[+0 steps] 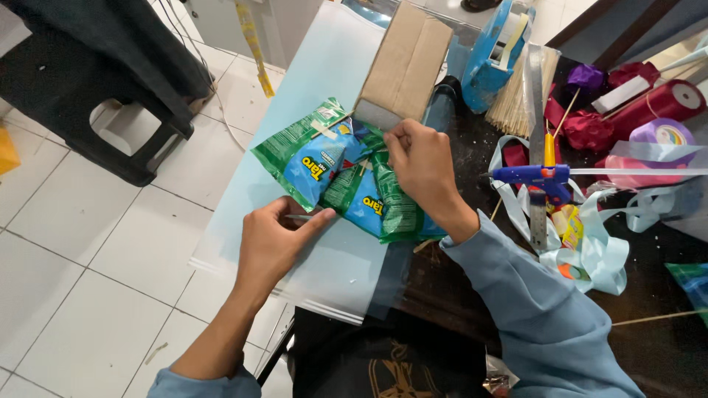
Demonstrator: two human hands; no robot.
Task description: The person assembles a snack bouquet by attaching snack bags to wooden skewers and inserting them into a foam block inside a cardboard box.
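Observation:
Two green and blue snack packets lie side by side on a pale blue sheet (324, 66) spread over the table. My right hand (422, 166) presses on the right packet (383, 203), with its fingertips at the seam between the two. At the lower edge of the left packet (306, 158), my left hand (274, 239) pinches a thin stick or strip under the corner. A brown cardboard piece (405, 63) lies just behind the packets.
A blue glue gun (532, 177) rests on a metal ruler (536, 147) to the right. Pale blue ribbon (597, 250), red and purple ribbon rolls (667, 99), a bundle of skewers (512, 103) and a blue tape dispenser (490, 55) crowd the dark table. A black stool (110, 118) stands on the tiled floor.

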